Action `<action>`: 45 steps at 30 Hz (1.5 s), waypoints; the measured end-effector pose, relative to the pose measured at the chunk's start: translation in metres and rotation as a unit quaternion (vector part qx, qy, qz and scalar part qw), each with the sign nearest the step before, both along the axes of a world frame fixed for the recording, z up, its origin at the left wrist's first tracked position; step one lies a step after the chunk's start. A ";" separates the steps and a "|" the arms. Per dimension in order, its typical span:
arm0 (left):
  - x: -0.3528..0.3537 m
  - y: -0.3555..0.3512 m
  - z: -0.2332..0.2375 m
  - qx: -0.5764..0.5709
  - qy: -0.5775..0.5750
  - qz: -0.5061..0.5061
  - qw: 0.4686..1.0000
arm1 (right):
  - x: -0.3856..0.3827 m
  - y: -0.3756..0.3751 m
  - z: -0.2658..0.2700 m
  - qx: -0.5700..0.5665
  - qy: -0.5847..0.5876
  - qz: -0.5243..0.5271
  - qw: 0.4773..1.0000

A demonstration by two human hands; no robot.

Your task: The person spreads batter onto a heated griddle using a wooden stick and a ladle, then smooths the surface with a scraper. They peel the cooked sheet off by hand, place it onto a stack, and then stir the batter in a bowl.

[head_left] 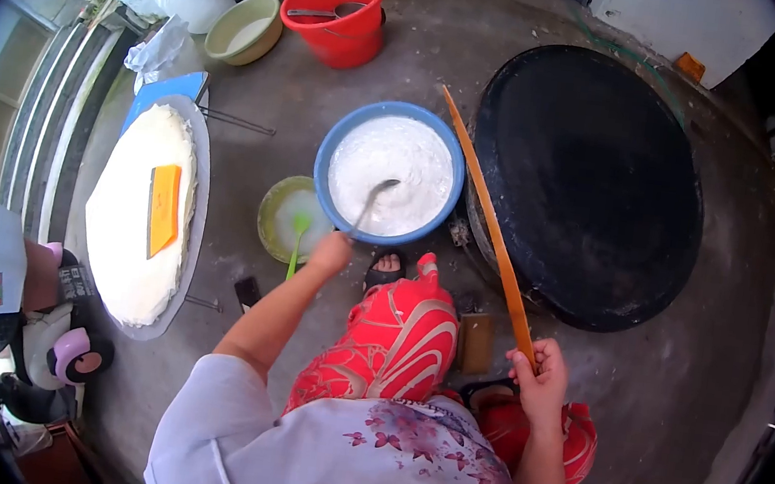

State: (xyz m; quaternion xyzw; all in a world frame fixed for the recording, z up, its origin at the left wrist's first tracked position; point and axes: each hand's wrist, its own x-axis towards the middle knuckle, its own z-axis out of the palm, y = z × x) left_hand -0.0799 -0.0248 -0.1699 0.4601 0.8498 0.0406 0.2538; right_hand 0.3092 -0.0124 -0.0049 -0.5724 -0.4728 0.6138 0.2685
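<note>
Head view, taking twelve as its top edge: the right hand (540,369) is gripping the near end of a long, flat wooden strip (494,226), and the left hand (332,253) is clasping the handle of a ladle (380,191). The ladle's long axis is pointing to about one o'clock, its far end resting in the white mixture (360,148) that is filling the blue basin (319,172). The strip is slanting from the right hand toward eleven o'clock, its tip ending just beyond the basin's one o'clock side.

The relation that seems to count is how the round black griddle (595,184) is lying from each hand: about twelve o'clock from the right, which is nearer, and about two o'clock from the left. The strip is running between basin and griddle, overlapping the griddle's left edge in this view; whether it is touching, I cannot tell. Just beside the left hand, toward ten o'clock, a greenish bowl (265,217) is holding a green spoon (296,243).
</note>
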 end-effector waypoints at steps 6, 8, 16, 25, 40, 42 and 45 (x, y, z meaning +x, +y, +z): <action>0.017 0.029 0.026 -0.114 -0.640 0.418 0.634 | -0.003 0.005 0.004 0.016 0.025 -0.008 1.000; 0.013 0.020 0.042 -0.091 -0.735 0.452 0.497 | -0.002 0.006 0.004 0.008 0.028 -0.008 1.000; 0.000 -0.024 0.134 0.017 -0.745 0.385 0.545 | 0.005 0.004 0.002 -0.003 0.104 -0.059 0.993; 0.007 -0.029 0.211 0.151 -0.674 0.269 0.671 | 0.023 0.000 -0.007 0.004 0.066 -0.046 0.997; 0.088 0.096 0.245 0.193 -0.753 0.178 0.604 | 0.041 0.021 0.008 0.165 -0.096 -0.086 0.978; 0.107 0.120 0.232 0.216 -0.734 0.166 0.622 | 0.041 0.031 0.009 0.198 -0.155 -0.075 0.965; 0.131 0.150 0.209 0.233 -0.716 0.162 0.638 | 0.040 0.050 0.004 0.253 -0.194 -0.077 0.945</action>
